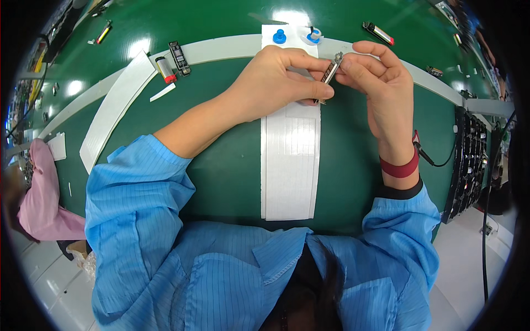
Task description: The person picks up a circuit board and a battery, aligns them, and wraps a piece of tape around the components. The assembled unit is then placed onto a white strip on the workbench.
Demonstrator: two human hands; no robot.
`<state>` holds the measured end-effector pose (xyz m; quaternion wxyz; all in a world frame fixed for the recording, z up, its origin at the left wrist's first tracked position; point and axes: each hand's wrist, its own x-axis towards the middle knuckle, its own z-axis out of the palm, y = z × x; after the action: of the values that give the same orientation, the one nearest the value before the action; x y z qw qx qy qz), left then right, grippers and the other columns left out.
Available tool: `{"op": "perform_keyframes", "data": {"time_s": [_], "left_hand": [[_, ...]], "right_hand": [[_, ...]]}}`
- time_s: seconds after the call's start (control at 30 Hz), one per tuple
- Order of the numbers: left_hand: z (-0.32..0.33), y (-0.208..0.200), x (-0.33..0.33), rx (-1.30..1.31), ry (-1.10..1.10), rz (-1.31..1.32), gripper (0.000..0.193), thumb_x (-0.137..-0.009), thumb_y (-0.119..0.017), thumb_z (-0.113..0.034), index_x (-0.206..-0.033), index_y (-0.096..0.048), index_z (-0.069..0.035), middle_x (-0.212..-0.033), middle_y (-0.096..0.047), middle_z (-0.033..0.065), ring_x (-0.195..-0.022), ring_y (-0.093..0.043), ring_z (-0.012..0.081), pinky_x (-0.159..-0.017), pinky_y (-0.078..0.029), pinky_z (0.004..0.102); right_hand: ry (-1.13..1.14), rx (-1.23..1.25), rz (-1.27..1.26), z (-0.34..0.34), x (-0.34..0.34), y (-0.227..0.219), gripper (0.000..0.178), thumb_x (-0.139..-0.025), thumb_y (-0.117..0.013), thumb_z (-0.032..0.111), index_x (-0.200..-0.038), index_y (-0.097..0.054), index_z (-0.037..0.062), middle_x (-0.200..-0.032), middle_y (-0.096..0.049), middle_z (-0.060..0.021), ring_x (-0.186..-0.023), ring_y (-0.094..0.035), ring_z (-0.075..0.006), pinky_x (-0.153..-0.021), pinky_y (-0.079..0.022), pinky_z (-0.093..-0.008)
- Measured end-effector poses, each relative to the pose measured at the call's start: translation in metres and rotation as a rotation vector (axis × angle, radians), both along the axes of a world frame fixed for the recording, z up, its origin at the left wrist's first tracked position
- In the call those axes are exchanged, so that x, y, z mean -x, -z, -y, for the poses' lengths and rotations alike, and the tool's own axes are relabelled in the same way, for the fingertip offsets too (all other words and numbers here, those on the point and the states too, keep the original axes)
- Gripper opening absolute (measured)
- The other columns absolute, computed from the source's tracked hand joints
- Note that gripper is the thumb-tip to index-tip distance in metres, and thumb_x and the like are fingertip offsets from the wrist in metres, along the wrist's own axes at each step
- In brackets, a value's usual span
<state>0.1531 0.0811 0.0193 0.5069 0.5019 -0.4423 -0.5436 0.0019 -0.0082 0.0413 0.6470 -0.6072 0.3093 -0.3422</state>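
Between the thumb and fingers of my left hand (268,83) is a narrow, dark circuit board (330,73), held tilted with a small metal part at its upper end. My right hand (386,83) is at that upper end, its thumb and forefinger pinched together and its other fingers curled. Whatever lies between those right fingertips is too small to make out. Below both hands, a stack of white adhesive strips on backing sheets (290,165) lies lengthwise on the green table.
Two blue-capped pieces (280,37) stand beyond my hands. To the left lie a red-ended battery cell (165,70), another circuit board (179,58) and white strips (118,110). Another cell (379,33) lies far right. A black rack (468,160) borders the right side; a cord (433,160) joins my red wristband.
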Motion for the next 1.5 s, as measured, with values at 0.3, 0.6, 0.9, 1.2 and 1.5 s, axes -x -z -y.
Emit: {"op": "perform_keyframes", "data": {"time_s": [0.3, 0.6, 0.9, 1.2, 1.5], "left_hand": [[-0.002, 0.004, 0.004, 0.239, -0.01, 0.346, 0.032, -0.074, -0.064, 0.002, -0.105, -0.058, 0.004, -0.087, -0.057, 0.0048, -0.079, -0.063, 0.0168, -0.07, -0.053, 0.0236], [-0.001, 0.002, 0.002, 0.064, -0.049, 0.005, 0.033, -0.074, -0.064, 0.001, -0.106, -0.057, 0.005, -0.087, -0.058, 0.0057, -0.081, -0.063, 0.0179, -0.071, -0.053, 0.0249], [0.0, -0.006, -0.005, -0.064, 0.181, -0.297, 0.033, -0.08, -0.06, -0.004, -0.111, -0.054, 0.003, -0.101, -0.058, 0.0118, -0.087, -0.06, 0.0157, -0.073, -0.054, 0.0293], [0.005, -0.002, -0.02, 0.009, 0.218, -0.57, 0.034, -0.085, -0.055, -0.015, -0.114, -0.051, 0.0, -0.099, -0.059, 0.0099, -0.09, -0.06, 0.016, -0.077, -0.053, 0.029], [0.009, 0.01, -0.025, -0.09, 0.184, -0.5, 0.036, -0.085, -0.056, -0.017, -0.115, -0.051, 0.0, -0.094, -0.058, 0.0067, -0.087, -0.059, 0.0135, -0.077, -0.052, 0.0245]], "right_hand": [[-0.014, -0.092, -0.018, 0.003, 0.003, 0.002, 0.023, -0.074, -0.061, -0.001, -0.094, -0.051, -0.0054, -0.078, -0.063, -0.0113, -0.068, -0.062, -0.0152, -0.065, -0.052, -0.024], [-0.003, -0.023, 0.006, -0.001, 0.003, -0.007, 0.024, -0.075, -0.06, 0.0, -0.096, -0.049, -0.004, -0.079, -0.063, -0.0121, -0.071, -0.063, -0.0169, -0.066, -0.053, -0.0256], [-0.35, -0.405, 0.103, 0.027, 0.013, -0.006, 0.022, -0.075, -0.056, 0.001, -0.094, -0.044, 0.0002, -0.077, -0.06, -0.0097, -0.061, -0.055, -0.0116, -0.049, -0.044, -0.022], [-0.442, -0.509, 0.172, 0.037, 0.001, 0.012, 0.04, -0.089, -0.047, 0.014, -0.124, -0.039, -0.0036, -0.107, -0.056, -0.0206, -0.098, -0.058, -0.0258, -0.086, -0.047, -0.034], [-0.512, -0.256, 0.184, 0.032, 0.008, 0.007, 0.045, -0.085, -0.054, 0.011, -0.126, -0.039, -0.0004, -0.103, -0.061, -0.0118, -0.083, -0.06, -0.0114, -0.076, -0.049, -0.0235]]}}
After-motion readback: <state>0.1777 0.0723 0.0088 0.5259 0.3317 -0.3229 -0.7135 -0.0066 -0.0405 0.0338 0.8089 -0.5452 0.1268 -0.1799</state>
